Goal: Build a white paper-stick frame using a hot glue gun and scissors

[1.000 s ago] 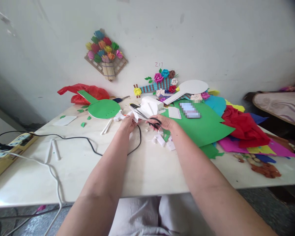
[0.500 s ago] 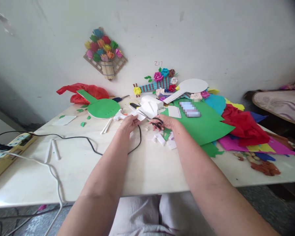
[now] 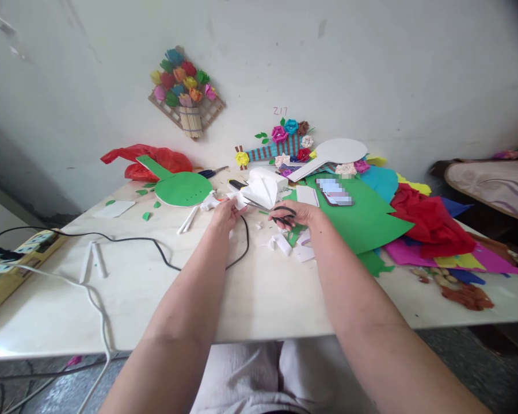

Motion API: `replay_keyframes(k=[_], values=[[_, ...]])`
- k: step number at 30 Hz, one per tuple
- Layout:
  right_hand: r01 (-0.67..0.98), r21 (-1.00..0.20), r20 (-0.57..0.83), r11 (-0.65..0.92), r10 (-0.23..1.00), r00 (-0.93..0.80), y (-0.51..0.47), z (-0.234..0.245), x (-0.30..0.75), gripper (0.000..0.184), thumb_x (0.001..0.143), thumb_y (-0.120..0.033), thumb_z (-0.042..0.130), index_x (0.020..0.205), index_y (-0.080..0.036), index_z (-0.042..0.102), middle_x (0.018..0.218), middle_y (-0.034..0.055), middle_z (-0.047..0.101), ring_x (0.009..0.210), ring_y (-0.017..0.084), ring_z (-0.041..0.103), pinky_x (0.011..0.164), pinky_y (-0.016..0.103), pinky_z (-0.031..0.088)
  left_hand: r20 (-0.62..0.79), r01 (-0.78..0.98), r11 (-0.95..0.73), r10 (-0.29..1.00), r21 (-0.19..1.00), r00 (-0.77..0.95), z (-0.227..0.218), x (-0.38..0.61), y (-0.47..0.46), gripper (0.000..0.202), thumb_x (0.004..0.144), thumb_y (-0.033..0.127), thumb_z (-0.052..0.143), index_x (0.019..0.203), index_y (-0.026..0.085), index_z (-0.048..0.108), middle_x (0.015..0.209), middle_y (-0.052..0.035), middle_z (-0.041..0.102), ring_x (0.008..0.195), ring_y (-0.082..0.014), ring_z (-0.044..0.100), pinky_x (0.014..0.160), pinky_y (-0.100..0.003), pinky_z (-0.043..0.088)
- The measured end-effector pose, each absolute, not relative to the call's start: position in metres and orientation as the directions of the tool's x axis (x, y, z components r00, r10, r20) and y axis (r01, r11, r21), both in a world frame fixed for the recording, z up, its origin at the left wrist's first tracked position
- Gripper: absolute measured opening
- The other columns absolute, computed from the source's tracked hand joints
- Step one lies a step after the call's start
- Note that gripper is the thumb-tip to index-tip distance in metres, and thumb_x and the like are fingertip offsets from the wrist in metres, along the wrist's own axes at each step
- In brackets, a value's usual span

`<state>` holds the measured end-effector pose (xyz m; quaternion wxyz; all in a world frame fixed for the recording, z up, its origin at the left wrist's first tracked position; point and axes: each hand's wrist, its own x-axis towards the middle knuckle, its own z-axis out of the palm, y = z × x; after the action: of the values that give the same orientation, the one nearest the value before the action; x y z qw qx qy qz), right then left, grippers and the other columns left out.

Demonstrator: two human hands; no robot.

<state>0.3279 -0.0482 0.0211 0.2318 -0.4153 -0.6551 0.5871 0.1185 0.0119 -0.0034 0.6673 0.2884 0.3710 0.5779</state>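
Note:
My right hand point(image 3: 300, 213) grips a pair of black-handled scissors point(image 3: 290, 212), fingers in the handle loops, blades directed left towards my other hand. My left hand point(image 3: 227, 215) pinches a small piece of white paper point(image 3: 240, 202) near the blade tips; my fingers partly cover it. Just behind the blades lies crumpled white paper point(image 3: 263, 190). White scraps point(image 3: 281, 244) are scattered below the scissors. A white glue gun point(image 3: 209, 201), partly hidden, rests by my left hand, beside two white sticks point(image 3: 187, 220).
A green paddle-shaped cutout point(image 3: 183, 188) lies left, a white one point(image 3: 341, 150) back right. Green sheets point(image 3: 349, 221), a phone point(image 3: 334, 191) and coloured paper point(image 3: 427, 218) cover the right side. A black cord point(image 3: 147, 240) runs to a power strip point(image 3: 21, 264).
The scissors and my right hand have shifted slightly right, away from my left hand, and the handle loops show wider. The white paper in my left hand shows less.

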Motion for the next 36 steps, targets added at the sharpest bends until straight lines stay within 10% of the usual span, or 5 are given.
replay_keyframes(k=[19,36], values=[[0.384,-0.92,-0.263,-0.077,0.847,-0.461,-0.052,0.035,0.299,0.042,0.075,-0.053,0.059,0.085,-0.013,0.053,0.062,0.0095,0.067,0.044,0.016,0.061,0.029,0.017,0.036,-0.087,-0.608,0.078,0.996,0.79,0.015,0.0,0.141,0.004,0.011,0.076,0.006,0.05,0.07,0.016,0.05,0.065,0.0009,0.056,0.065,-0.0124,0.058,0.074,-0.037,0.054],[0.365,-0.931,-0.157,-0.021,0.924,-0.348,-0.055,0.032,0.279,0.043,0.075,-0.056,0.057,0.08,-0.013,0.055,0.05,-0.0008,0.057,0.034,0.007,0.051,0.025,0.015,0.03,-0.075,-0.635,0.072,0.997,0.769,0.022,0.002,0.142,0.008,0.011,0.078,0.006,0.048,0.071,0.013,0.052,0.068,-0.0023,0.059,0.063,-0.0133,0.062,0.062,-0.028,0.053]])
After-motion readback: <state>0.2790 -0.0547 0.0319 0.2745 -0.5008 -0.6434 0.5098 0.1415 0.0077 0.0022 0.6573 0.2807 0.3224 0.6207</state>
